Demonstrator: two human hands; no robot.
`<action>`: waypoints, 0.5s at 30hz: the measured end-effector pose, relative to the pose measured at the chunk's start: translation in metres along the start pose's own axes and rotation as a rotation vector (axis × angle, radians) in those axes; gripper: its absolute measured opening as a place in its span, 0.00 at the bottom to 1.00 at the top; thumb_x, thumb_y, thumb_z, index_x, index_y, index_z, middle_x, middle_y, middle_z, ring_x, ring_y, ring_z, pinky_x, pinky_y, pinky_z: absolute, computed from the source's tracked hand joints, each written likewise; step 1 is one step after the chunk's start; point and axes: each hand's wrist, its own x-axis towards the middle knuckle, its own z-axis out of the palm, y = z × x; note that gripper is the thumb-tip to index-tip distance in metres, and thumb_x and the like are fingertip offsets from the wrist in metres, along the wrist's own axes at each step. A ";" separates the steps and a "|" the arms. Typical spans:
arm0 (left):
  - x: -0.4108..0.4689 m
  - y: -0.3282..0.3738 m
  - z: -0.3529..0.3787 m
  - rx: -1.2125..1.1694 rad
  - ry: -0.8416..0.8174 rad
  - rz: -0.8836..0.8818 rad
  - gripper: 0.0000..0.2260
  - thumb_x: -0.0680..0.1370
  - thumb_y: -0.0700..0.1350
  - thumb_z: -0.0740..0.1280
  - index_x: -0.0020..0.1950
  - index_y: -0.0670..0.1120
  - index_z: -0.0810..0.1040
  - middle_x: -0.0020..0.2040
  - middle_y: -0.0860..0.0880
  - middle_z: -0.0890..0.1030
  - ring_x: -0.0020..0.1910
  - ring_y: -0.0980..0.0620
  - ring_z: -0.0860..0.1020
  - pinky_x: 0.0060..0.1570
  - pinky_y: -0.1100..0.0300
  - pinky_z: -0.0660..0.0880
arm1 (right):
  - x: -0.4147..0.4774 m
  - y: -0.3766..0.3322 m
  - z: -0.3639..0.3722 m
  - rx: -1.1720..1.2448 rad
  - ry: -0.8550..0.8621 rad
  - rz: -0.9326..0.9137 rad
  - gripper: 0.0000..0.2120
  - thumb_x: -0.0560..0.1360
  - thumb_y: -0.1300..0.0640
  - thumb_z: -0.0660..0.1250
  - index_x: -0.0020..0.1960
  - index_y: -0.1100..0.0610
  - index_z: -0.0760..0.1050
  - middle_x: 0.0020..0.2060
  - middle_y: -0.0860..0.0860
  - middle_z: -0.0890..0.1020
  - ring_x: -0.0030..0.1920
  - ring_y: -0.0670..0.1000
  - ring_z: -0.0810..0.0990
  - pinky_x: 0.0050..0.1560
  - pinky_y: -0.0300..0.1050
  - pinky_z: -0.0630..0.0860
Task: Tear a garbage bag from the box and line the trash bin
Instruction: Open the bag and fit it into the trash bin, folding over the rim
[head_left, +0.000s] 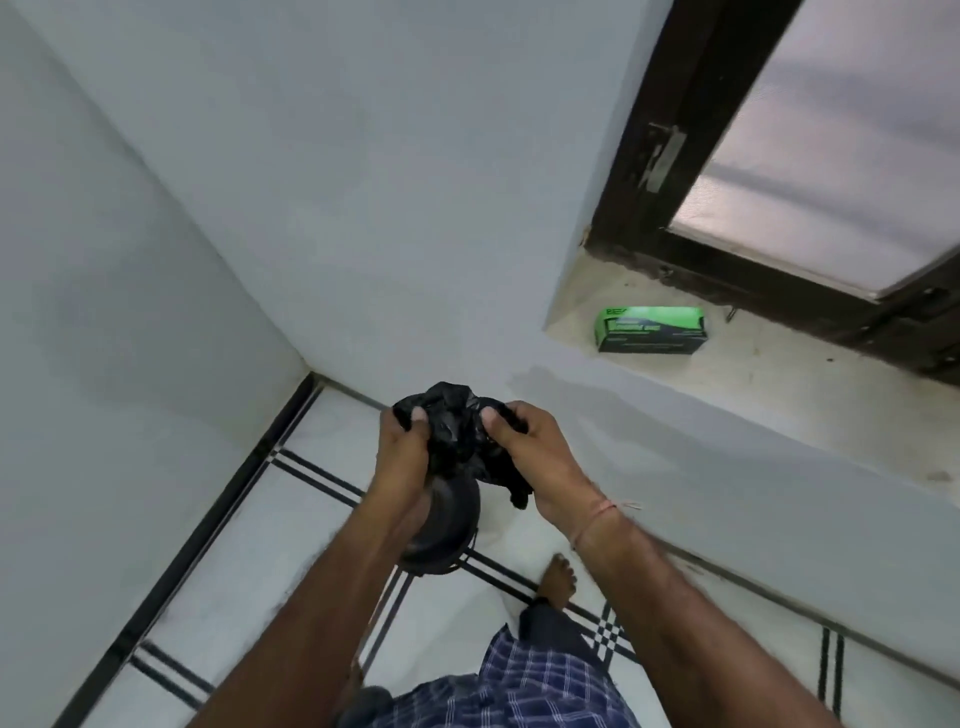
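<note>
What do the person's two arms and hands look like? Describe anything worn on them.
Both forearms are bare, with no sleeves or gloves. The right hand has a thin pinkish thread tied round its wrist, loose ends sticking out. The left hand wears nothing visible.

Only one thing here is carrying any print: the green box (651, 329) lying on the window ledge (779, 384). Its front face is showing a dark band with pale lettering running across it, but the words are coming through too small and blurred to read. A few dark letters are sitting at the top left corner of the box, and those are not resolving into a readable word either. Finer lines of print along the lower edge are smearing into streaks. Nothing else in view is showing any text, number or sign.
</note>
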 end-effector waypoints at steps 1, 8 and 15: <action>-0.002 0.004 -0.022 0.012 -0.067 -0.017 0.16 0.84 0.53 0.65 0.64 0.43 0.77 0.59 0.37 0.84 0.58 0.39 0.84 0.59 0.40 0.81 | -0.005 0.007 0.020 0.001 0.009 -0.012 0.15 0.81 0.52 0.71 0.53 0.65 0.79 0.41 0.56 0.83 0.41 0.55 0.82 0.45 0.54 0.86; -0.010 0.020 -0.179 0.329 -0.152 -0.016 0.08 0.82 0.47 0.70 0.57 0.44 0.84 0.52 0.41 0.88 0.52 0.41 0.86 0.54 0.44 0.83 | -0.058 0.038 0.139 0.046 0.074 -0.025 0.11 0.78 0.58 0.75 0.55 0.65 0.83 0.44 0.54 0.86 0.46 0.51 0.85 0.50 0.45 0.83; -0.033 0.037 -0.263 0.249 -0.275 -0.137 0.21 0.78 0.60 0.71 0.58 0.44 0.85 0.50 0.43 0.89 0.48 0.44 0.88 0.40 0.55 0.83 | -0.096 0.053 0.221 0.001 0.128 -0.070 0.07 0.77 0.61 0.76 0.52 0.64 0.83 0.42 0.52 0.86 0.45 0.49 0.85 0.53 0.46 0.83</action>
